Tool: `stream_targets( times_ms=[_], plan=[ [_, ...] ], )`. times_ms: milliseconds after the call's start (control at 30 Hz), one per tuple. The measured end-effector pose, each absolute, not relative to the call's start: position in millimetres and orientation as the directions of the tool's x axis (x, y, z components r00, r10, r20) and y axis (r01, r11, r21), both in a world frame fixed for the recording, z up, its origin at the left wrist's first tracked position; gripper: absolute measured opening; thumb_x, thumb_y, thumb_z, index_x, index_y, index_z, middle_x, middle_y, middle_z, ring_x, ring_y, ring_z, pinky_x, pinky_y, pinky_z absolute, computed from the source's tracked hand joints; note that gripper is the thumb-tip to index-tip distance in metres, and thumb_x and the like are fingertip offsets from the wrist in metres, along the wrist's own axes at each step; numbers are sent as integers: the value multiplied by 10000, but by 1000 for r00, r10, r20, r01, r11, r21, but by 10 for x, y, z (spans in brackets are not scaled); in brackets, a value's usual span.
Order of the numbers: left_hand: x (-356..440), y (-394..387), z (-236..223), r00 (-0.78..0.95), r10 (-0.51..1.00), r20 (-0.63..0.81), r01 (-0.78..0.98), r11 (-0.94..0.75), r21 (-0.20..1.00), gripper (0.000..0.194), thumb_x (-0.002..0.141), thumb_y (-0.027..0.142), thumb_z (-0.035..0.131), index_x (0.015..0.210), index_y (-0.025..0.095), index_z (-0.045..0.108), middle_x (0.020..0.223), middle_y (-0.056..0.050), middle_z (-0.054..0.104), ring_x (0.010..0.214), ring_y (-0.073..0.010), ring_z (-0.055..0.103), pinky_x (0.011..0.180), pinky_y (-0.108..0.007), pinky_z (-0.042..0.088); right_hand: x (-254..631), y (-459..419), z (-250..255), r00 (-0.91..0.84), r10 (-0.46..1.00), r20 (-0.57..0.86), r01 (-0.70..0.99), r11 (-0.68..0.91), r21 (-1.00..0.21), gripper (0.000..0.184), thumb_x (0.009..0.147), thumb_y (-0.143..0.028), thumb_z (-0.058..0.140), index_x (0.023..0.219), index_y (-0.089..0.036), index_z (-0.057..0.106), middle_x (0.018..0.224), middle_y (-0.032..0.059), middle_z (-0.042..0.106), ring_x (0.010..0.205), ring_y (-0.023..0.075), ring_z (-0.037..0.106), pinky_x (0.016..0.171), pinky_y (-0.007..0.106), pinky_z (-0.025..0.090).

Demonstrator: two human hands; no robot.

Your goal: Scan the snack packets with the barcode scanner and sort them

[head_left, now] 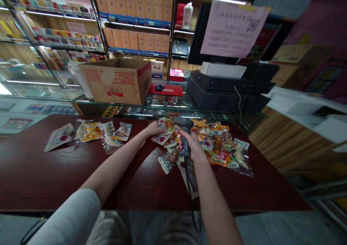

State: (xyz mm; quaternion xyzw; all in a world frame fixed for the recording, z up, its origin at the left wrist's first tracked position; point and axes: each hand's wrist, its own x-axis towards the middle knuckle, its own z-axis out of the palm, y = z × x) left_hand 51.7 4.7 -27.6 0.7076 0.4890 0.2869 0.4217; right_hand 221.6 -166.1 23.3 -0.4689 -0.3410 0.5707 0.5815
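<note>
A pink paper [233, 30] is stuck on the black screen [197, 37]. Its top line looks like 游乐场办卡充值, and lower lines show the numbers 200, 300 and 500, each with 元 (the small words near them are too fuzzy). The big brown box [116, 82] has red print, and the red mat [173, 90] has white print. The tan boxes [135, 6] and food packets [217, 144] have print too (all too blurry to read).

— What does the right hand [191, 145] grip?
— A handheld scanner [184, 141], its cable [187, 176] trailing below.
— And around the scanner?
— Left of it, the left hand [154, 128] pinches a packet [167, 123]; right, heaped pouches [218, 144]; beyond, leftward, an open carton [116, 82].
</note>
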Motion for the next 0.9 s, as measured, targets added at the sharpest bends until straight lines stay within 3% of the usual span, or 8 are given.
stream_targets(
  times_ms=[100,233,500,633,900],
  plan=[
    [361,-4,-232,236,972,20,293,-91,952,481,551,185,826,895,175,491,876,-53,640,870,-224,638,753,-322,522,2187,-1661,246,101,983,-153,-357,-108,-928,339,721,-413,728,910,-170,586,465,-55,537,373,81,471,370,179,382],
    [60,-123,-84,231,973,21,61,-36,997,429,641,122,713,972,195,450,915,-19,626,835,-175,632,749,-320,541,2129,-1656,236,95,988,-125,-384,-79,-920,360,669,-386,774,881,-179,570,549,-42,584,399,74,472,365,185,390],
    [-448,-484,-36,225,972,71,36,-81,996,419,686,172,583,1095,194,491,1001,-10,642,934,-178,643,832,-334,545,1929,-1698,155,-59,992,-108,-315,-121,-941,436,684,-461,772,930,-187,538,479,-77,528,367,72,441,349,169,350],
    [-526,-576,-48,254,962,98,143,-138,980,459,678,170,564,1135,178,518,1023,-29,669,1009,-200,639,869,-332,538,1821,-1731,146,-97,989,-110,-283,-133,-950,433,685,-474,770,897,-199,511,476,-78,521,374,71,438,355,165,346],
    [-609,-619,65,335,942,36,176,-100,979,509,658,178,560,1166,153,569,1003,-39,704,952,-229,670,828,-350,559,1789,-1725,115,-108,990,-94,-180,-112,-977,469,693,-516,764,911,-194,501,458,-82,511,367,73,434,374,174,344]
  ],
)
